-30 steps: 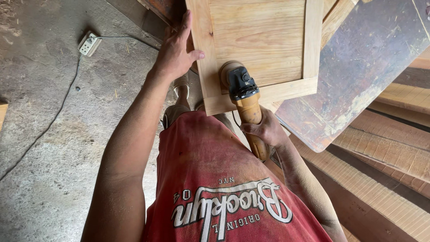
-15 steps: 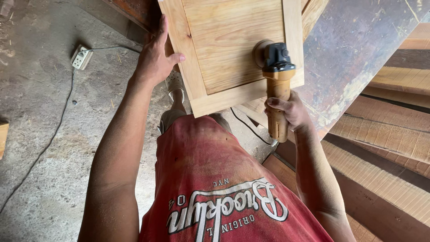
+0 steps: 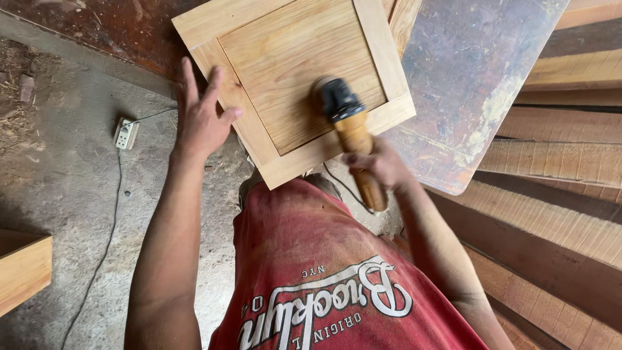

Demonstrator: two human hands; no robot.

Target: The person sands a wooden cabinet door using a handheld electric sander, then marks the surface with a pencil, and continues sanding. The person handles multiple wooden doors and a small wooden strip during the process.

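A square framed wooden panel [image 3: 295, 61] of pale wood lies tilted ahead of me. My left hand [image 3: 201, 116] rests flat against the panel's left frame edge, fingers spread. My right hand [image 3: 379, 165] grips the dust-coated handle of a power sander [image 3: 346, 126]. Its black head sits on the recessed centre of the panel, near the lower right frame rail. A thin cord runs from the tool's handle down toward my red shirt.
A dark worn board [image 3: 476, 84] lies to the right of the panel. Stacked wooden planks [image 3: 557, 162] fill the right side. A white power strip [image 3: 124, 133] with a cable lies on the concrete floor at left. A wooden piece [image 3: 23, 269] juts in at lower left.
The sander has moved from the panel's lower frame rail up onto the recessed centre. My left hand has slid along the left edge. The view has shifted so the panel sits more centred.
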